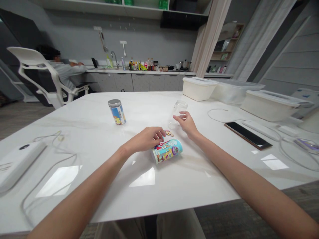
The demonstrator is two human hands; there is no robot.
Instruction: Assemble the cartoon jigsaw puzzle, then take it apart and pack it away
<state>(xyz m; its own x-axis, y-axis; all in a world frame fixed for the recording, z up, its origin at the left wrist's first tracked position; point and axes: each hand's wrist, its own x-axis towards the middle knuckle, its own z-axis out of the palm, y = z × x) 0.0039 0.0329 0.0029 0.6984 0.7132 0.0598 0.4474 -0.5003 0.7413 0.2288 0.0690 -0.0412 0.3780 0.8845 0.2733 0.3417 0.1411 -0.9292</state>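
My left hand [150, 137] is above the left end of a curled sheet with bright cartoon prints [168, 151]. Its fingers are bent but apart; whether they touch the sheet is hard to tell. Just behind the sheet lies a small cluster of multicoloured jigsaw pieces [169, 133], partly hidden by the sheet and my fingers. A clear jar [180, 105] with no lid on it stands upright farther back. In front of its right side is my right hand [187, 123], thumb and fingers apart, close to the jar, with contact unclear.
A lidded jar with a cartoon label [116, 112] stands back left. At the left are a white device [21, 162] and cables. A dark phone [246, 135], more cables and white lidded bins [199, 89] line the right. A person [66, 71] sits beyond the table.
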